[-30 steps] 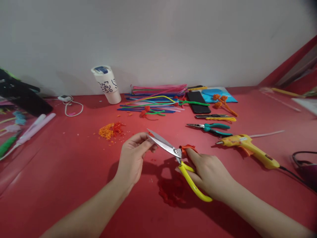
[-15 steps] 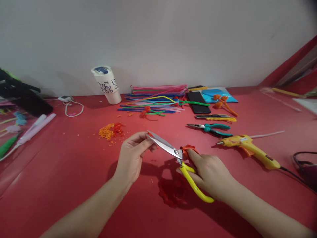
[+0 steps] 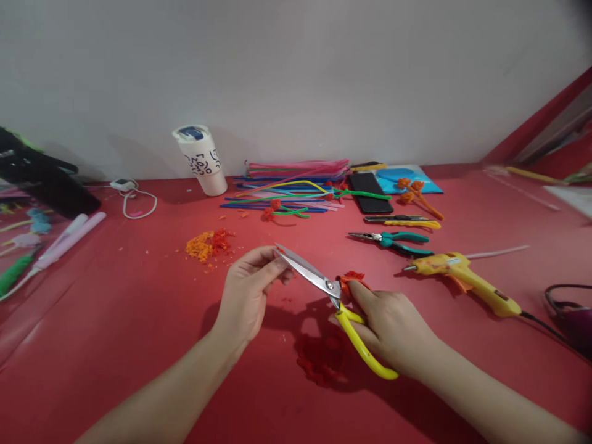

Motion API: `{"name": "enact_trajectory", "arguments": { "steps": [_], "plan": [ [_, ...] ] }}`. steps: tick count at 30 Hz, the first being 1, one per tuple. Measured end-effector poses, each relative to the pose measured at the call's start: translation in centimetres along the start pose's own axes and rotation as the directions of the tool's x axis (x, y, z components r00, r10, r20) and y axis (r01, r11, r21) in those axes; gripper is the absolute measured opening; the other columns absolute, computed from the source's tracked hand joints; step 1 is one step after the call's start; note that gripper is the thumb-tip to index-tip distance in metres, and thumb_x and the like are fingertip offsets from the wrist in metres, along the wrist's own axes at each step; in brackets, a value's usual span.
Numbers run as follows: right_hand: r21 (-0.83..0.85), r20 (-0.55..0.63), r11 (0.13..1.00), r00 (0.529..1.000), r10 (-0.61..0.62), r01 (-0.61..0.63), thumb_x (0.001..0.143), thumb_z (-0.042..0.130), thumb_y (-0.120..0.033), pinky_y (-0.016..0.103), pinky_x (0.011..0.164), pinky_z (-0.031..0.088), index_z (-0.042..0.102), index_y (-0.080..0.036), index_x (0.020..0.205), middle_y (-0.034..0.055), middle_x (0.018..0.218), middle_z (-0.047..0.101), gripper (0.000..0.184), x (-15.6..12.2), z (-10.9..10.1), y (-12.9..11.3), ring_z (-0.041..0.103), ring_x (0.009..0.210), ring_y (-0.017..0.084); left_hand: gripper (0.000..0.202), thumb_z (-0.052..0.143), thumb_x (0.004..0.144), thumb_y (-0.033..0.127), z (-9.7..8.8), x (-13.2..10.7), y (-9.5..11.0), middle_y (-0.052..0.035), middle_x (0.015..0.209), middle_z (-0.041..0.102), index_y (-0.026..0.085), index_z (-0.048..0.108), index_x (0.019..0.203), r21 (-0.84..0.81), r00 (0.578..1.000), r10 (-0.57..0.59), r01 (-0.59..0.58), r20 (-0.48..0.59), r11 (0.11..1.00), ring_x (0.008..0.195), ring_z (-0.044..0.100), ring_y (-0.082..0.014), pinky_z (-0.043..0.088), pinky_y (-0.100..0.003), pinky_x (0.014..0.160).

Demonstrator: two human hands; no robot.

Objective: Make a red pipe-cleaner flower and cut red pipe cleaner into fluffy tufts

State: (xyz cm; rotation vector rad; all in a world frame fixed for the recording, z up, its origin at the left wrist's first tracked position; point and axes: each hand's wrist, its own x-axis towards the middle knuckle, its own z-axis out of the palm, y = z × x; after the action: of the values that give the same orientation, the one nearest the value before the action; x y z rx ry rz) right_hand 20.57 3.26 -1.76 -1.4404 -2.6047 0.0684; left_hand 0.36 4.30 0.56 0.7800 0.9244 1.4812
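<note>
My right hand (image 3: 391, 324) grips scissors (image 3: 308, 271) with yellow handles, blades pointing up and left. A red-orange ruffled piece (image 3: 354, 279) sits at that hand's thumb, beside the scissors' pivot. My left hand (image 3: 252, 283) is pinched closed at the blade tips, on a small red piece (image 3: 278, 250) mostly hidden by the fingers. The blades look nearly closed. Below the scissors, a dark red fuzzy coil (image 3: 324, 357) lies on the table. Left of my left hand is a pile of orange and red clippings (image 3: 208, 245).
Along the wall stand a white tumbler (image 3: 201, 160), coloured pipe cleaners (image 3: 296, 169) and a phone (image 3: 370, 192). On the right lie utility knives (image 3: 402, 221), teal pliers (image 3: 393, 239) and a yellow glue gun (image 3: 467, 280) with its cord. A dark bottle (image 3: 46, 179) leans at left.
Both hands and the scissors stay almost where they were. The view has shifted very slightly.
</note>
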Motion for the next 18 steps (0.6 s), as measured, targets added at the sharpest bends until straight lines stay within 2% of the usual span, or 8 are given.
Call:
{"name": "enact_trajectory", "arguments": {
  "steps": [13,15,18],
  "plan": [
    [-0.024,-0.039,0.999,0.999,0.027,-0.028,0.085,0.027,-0.055,0.025,0.042,0.015,0.042,-0.021,0.067,0.0022,0.044,0.054,0.041,0.14,0.17,0.20,0.050,0.036,0.017,0.003,0.066,0.067,0.013,-0.06,0.00,-0.01,0.0024,0.059,0.061,0.015,0.067,0.066,0.001,1.000,0.022,-0.022,0.008,1.000,0.053,0.054,-0.0053,0.043,-0.016,0.052],
    [0.014,-0.016,0.998,0.998,0.060,-0.059,0.084,0.030,-0.055,0.025,0.042,0.016,0.041,-0.022,0.066,0.0015,0.044,0.052,0.039,0.22,0.16,0.20,0.048,0.037,0.017,0.003,0.066,0.067,0.013,-0.10,0.00,-0.02,0.0022,0.060,0.061,0.015,0.066,0.068,0.008,1.000,0.020,-0.020,-0.002,1.000,0.053,0.054,-0.0055,0.044,-0.016,0.053],
    [0.157,0.062,0.978,0.989,0.132,-0.140,0.082,0.034,-0.054,0.024,0.042,0.019,0.039,-0.022,0.066,-0.0002,0.046,0.050,0.035,0.48,-0.25,-0.02,0.046,0.039,0.015,0.003,0.066,0.066,0.014,-0.13,-0.08,-0.10,0.0016,0.061,0.061,0.015,0.064,0.068,0.026,1.000,-0.019,0.019,0.000,0.999,0.053,0.055,-0.0060,0.044,-0.016,0.052]
  ]
}}
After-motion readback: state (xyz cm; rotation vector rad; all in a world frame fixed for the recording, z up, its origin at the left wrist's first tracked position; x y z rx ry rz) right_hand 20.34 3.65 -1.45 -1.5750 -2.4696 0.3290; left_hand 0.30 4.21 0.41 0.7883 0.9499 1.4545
